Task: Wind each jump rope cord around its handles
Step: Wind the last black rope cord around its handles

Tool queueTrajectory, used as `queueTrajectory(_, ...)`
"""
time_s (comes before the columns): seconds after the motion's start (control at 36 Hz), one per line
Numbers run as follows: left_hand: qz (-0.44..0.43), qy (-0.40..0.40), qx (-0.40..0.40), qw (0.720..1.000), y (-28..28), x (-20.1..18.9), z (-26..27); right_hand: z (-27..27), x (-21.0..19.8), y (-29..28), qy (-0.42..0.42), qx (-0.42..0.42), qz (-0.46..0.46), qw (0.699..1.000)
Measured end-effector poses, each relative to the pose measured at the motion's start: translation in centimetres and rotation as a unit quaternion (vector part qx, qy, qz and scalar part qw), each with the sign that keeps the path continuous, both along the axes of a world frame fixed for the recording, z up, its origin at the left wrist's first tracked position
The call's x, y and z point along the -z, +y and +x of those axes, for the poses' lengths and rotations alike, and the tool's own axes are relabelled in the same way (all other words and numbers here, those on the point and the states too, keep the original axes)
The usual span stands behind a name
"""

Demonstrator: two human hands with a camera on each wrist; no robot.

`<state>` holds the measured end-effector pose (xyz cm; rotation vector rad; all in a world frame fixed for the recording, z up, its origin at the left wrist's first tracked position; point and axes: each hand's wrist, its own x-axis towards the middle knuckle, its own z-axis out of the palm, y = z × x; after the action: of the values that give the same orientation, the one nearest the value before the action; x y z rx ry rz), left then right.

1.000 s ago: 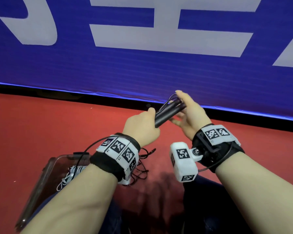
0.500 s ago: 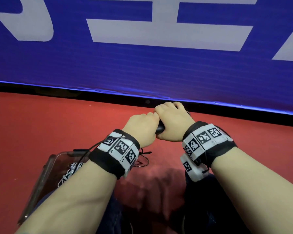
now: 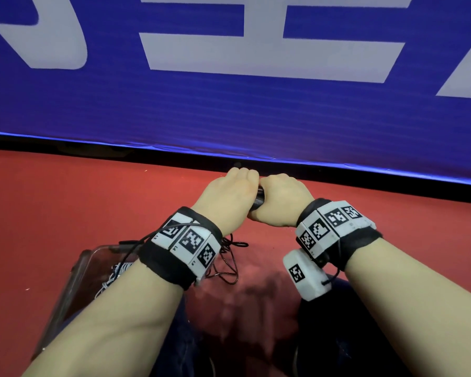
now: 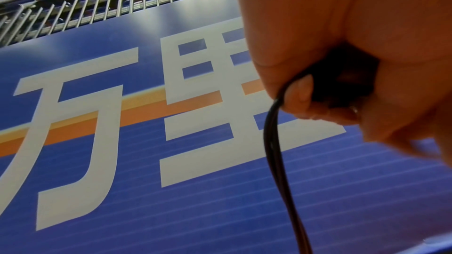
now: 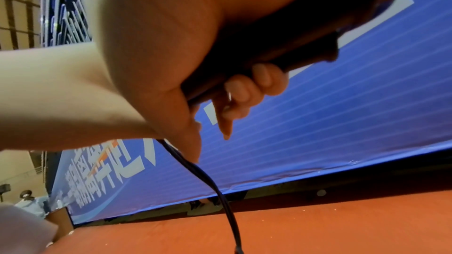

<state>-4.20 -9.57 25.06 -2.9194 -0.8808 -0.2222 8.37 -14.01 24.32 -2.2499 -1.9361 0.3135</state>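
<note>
In the head view my left hand (image 3: pixel 229 195) and right hand (image 3: pixel 282 202) are fists side by side above the red floor, both gripping the black jump rope handles (image 3: pixel 259 197), which show only as a short dark piece between them. The left wrist view has my fingers (image 4: pixel 300 92) curled round a handle (image 4: pixel 347 82), with the black cord (image 4: pixel 275 152) hanging down from it. In the right wrist view fingers (image 5: pixel 259 82) wrap the handles (image 5: pixel 281 45) and the cord (image 5: pixel 210 183) trails to the floor. Loose cord loops (image 3: pixel 229 259) lie under my left wrist.
A clear plastic box (image 3: pixel 74 281) stands at my lower left with a white rope (image 3: pixel 114 273) inside. A blue banner wall (image 3: pixel 229 110) rises just beyond my hands. Red floor (image 3: pixel 65 202) spreads to both sides. My dark trouser legs (image 3: pixel 337 336) are below.
My right hand, held flat past the handles' far end a second ago, has curled over the handles. Both hands have come together and moved slightly away from me.
</note>
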Motion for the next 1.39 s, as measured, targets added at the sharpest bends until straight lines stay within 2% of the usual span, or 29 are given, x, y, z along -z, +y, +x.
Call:
queueTrajectory(0.08, -0.025, -0.03, -0.001, 0.999, 0.3, 0.0, -0.1, -0.1, -0.4, -0.1, -0.017, 0.014, 0.011, 1.0)
queueTrajectory(0.19, -0.096, -0.076, 0.008, 0.992, 0.8, 0.1, -0.4, 0.0, -1.2, -0.4, -0.055, -0.011, 0.016, 0.998)
queueTrajectory(0.33, -0.211, -0.176, -0.003, 0.962, 1.6, -0.5, -0.8, -0.2, -1.4, -0.6, 0.008, 0.021, 0.011, 1.0)
queueTrajectory(0.42, -0.327, -0.257, -0.02, 0.909, 2.0, -0.9, -1.6, 0.1, -1.9, -0.5, 0.018, 0.032, 0.032, 0.999)
queueTrajectory(0.5, -0.443, -0.325, -0.034, 0.835, 2.2, -1.4, -2.1, 0.7, -2.3, -0.6, 0.031, 0.057, 0.036, 0.997)
queueTrajectory(0.56, -0.509, -0.37, -0.044, 0.776, 2.1, -1.9, -1.9, 1.0, -2.6, -0.6, 0.04, 0.07, 0.036, 0.996)
queueTrajectory(0.61, -0.538, -0.4, -0.046, 0.741, 1.9, -2.2, -1.5, 1.0, -2.9, -0.7, 0.061, 0.079, 0.041, 0.994)
queueTrajectory(0.81, -0.515, -0.46, -0.048, 0.722, 1.9, -1.8, -0.4, 1.0, -3.4, -0.6, 0.138, 0.119, 0.069, 0.981)
queueTrajectory(0.92, -0.526, -0.506, -0.062, 0.68, 1.8, -1.4, 0.3, 1.0, -3.3, -0.5, 0.173, 0.13, 0.074, 0.973)
queueTrajectory(1.11, -0.574, -0.531, -0.078, 0.619, 1.5, -0.8, 1.0, 0.8, -3.4, -0.3, 0.235, 0.138, 0.086, 0.958)
queueTrajectory(1.22, -0.609, -0.561, -0.072, 0.556, 1.0, -0.7, 1.5, 0.6, -3.5, -0.3, 0.258, 0.14, 0.088, 0.952)
queueTrajectory(1.25, -0.612, -0.565, -0.08, 0.548, 0.9, -0.6, 1.6, 0.6, -3.6, -0.3, 0.262, 0.142, 0.09, 0.95)
queueTrajectory(1.28, -0.61, -0.56, -0.091, 0.554, 0.9, -0.5, 1.8, 0.6, -3.6, -0.3, 0.264, 0.143, 0.093, 0.949)
queueTrajectory(1.31, -0.601, -0.545, -0.104, 0.576, 0.9, -0.3, 2.0, 0.7, -3.6, -0.2, 0.26, 0.145, 0.095, 0.95)
queueTrajectory(1.39, -0.548, -0.465, -0.135, 0.682, 0.7, 0.5, 2.2, 1.2, -3.4, 0.0, 0.213, 0.156, 0.087, 0.96)
